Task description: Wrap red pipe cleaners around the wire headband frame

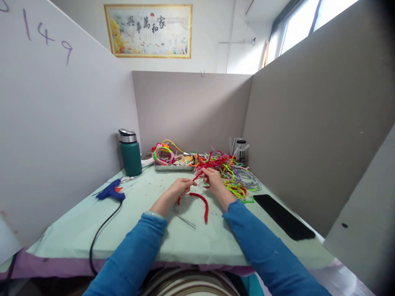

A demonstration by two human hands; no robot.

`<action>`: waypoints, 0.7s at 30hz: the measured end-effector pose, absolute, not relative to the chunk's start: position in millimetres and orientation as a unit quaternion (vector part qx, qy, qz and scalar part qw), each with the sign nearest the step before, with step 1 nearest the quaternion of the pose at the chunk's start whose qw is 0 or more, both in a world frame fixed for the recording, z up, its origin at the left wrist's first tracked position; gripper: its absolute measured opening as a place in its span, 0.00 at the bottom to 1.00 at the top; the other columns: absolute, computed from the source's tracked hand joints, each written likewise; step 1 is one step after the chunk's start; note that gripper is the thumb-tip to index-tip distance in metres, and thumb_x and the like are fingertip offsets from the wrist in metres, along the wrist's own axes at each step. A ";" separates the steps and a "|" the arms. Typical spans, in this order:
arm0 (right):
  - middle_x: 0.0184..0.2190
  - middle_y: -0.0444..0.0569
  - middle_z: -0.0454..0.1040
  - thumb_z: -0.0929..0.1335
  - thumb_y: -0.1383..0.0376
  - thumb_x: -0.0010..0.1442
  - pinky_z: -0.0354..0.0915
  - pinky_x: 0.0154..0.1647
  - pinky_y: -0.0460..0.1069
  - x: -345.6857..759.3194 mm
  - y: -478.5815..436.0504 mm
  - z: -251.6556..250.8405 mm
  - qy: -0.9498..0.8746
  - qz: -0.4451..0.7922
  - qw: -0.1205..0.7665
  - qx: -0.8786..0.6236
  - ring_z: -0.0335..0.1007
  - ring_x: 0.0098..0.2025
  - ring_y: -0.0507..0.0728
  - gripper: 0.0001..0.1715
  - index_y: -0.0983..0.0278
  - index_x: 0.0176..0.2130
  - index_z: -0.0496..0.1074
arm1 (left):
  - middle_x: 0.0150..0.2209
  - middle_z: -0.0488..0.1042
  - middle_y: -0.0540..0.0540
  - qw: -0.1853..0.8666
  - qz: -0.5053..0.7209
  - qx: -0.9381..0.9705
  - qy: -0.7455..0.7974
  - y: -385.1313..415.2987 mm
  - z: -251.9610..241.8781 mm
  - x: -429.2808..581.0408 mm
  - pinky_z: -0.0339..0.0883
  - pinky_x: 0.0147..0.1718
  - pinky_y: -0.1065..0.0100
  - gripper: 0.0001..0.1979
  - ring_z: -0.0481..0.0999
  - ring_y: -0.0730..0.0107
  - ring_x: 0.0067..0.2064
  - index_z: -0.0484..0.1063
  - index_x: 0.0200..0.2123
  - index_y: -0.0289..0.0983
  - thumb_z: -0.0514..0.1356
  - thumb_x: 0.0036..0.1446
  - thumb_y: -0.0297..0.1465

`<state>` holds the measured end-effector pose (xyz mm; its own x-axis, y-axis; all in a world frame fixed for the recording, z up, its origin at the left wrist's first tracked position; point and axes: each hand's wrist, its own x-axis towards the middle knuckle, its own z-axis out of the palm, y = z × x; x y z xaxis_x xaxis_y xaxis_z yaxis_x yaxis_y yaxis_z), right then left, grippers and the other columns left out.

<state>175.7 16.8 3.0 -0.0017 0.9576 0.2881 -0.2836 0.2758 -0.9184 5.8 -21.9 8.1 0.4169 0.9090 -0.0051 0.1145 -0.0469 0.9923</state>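
Observation:
A red pipe cleaner [198, 176] runs between my two hands above the table. My left hand [181, 187] pinches its lower end, and my right hand [212, 179] pinches it higher up, close to the heap. Under my hands, a curved red pipe cleaner piece [205, 205] lies on the cloth. Beside it rest thin grey wires [185, 222], and a short red bit shows partly behind my left hand. Just past my right hand is a tangled heap of coloured pipe cleaners [234, 181], with red ones on top.
A metal tray [175, 168] of craft pieces stands at the back. To the left are a green bottle [131, 158] and a blue glue gun [111, 191] with a black cord. A black phone [284, 216] lies at right; a dark-lidded jar [241, 151] stands behind. Partitions enclose three sides.

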 end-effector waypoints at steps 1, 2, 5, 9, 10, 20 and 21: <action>0.17 0.40 0.63 0.72 0.55 0.42 0.50 0.16 0.43 177.5 17.2 3.7 -0.484 0.506 0.630 -0.336 0.52 0.16 0.45 0.17 0.65 0.24 0.66 | 0.14 0.49 0.58 0.546 0.360 0.631 0.418 -21.8 7.8 6.3 0.34 0.15 0.73 0.14 0.43 0.83 0.14 0.71 0.34 0.33 0.58 0.50 0.39; 0.17 0.40 0.63 0.72 0.56 0.43 0.51 0.16 0.43 179.4 17.6 4.4 -0.465 0.514 0.638 -0.335 0.52 0.16 0.45 0.17 0.65 0.24 0.66 | 0.14 0.49 0.59 0.542 0.365 0.628 0.423 -22.0 7.9 6.5 0.34 0.15 0.73 0.14 0.43 0.83 0.14 0.71 0.34 0.33 0.58 0.50 0.39; 0.18 0.42 0.65 0.71 0.56 0.44 0.53 0.16 0.44 183.6 17.6 5.0 -0.442 0.539 0.634 -0.335 0.54 0.16 0.46 0.17 0.65 0.27 0.66 | 0.15 0.47 0.59 0.572 0.369 0.612 0.403 -23.5 9.5 4.5 0.33 0.15 0.73 0.15 0.42 0.83 0.15 0.69 0.34 0.33 0.58 0.51 0.40; 0.21 0.42 0.67 0.72 0.53 0.45 0.55 0.18 0.44 177.8 13.9 0.3 -0.516 0.569 0.548 -0.330 0.57 0.19 0.47 0.20 0.65 0.31 0.69 | 0.15 0.46 0.59 0.626 0.365 0.578 0.376 -22.0 9.1 -1.0 0.33 0.14 0.74 0.13 0.40 0.83 0.14 0.68 0.35 0.34 0.56 0.52 0.39; 0.22 0.42 0.67 0.72 0.53 0.45 0.55 0.19 0.43 174.0 12.0 -1.4 -0.538 0.567 0.532 -0.325 0.58 0.19 0.46 0.20 0.65 0.31 0.68 | 0.15 0.46 0.59 0.636 0.360 0.571 0.373 -20.5 8.1 -1.9 0.33 0.14 0.74 0.13 0.40 0.83 0.14 0.67 0.35 0.35 0.55 0.53 0.38; 0.13 0.40 0.61 0.70 0.51 0.45 0.51 0.19 0.44 160.5 2.0 -2.5 -0.604 0.457 0.534 -0.375 0.54 0.17 0.47 0.21 0.65 0.21 0.64 | 0.17 0.53 0.57 0.681 0.347 0.542 0.351 -15.3 5.9 0.5 0.35 0.14 0.75 0.17 0.43 0.84 0.14 0.68 0.36 0.33 0.55 0.53 0.42; 0.13 0.40 0.60 0.70 0.50 0.45 0.51 0.18 0.44 162.3 3.1 -2.2 -0.596 0.457 0.541 -0.379 0.53 0.16 0.47 0.22 0.65 0.21 0.63 | 0.17 0.54 0.57 0.684 0.345 0.538 0.353 -15.6 6.3 0.2 0.35 0.14 0.75 0.17 0.43 0.84 0.15 0.68 0.36 0.33 0.55 0.54 0.42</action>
<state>162.3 3.1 -2.2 -0.1271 0.9462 0.2977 -0.0421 0.2947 -0.9547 0.2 -15.6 6.3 0.5130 0.8512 -0.1111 -0.0927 0.1836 0.9786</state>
